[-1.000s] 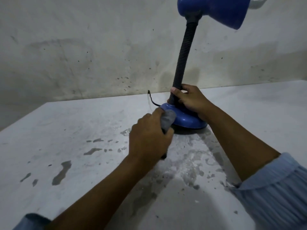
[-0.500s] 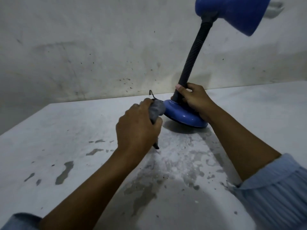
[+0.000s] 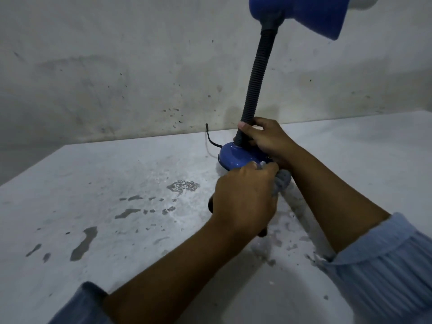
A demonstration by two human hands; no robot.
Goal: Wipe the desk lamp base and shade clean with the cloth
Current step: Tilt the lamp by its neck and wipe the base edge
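Grey cloth [image 3: 281, 181] bunched in left hand [image 3: 243, 197]; right hand [image 3: 266, 136] grips ribbed neck [image 3: 256, 78].

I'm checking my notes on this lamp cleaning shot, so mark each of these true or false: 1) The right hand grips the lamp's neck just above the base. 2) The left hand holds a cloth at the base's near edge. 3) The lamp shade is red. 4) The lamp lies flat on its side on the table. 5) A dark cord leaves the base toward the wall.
1) True: the right hand has its grip around the black neck just above the blue base.
2) True: the left hand holds the grey cloth against the base's near edge.
3) False: the shade is blue.
4) False: the lamp stands with its neck rising, leaning a little.
5) True: the cord runs toward the wall.
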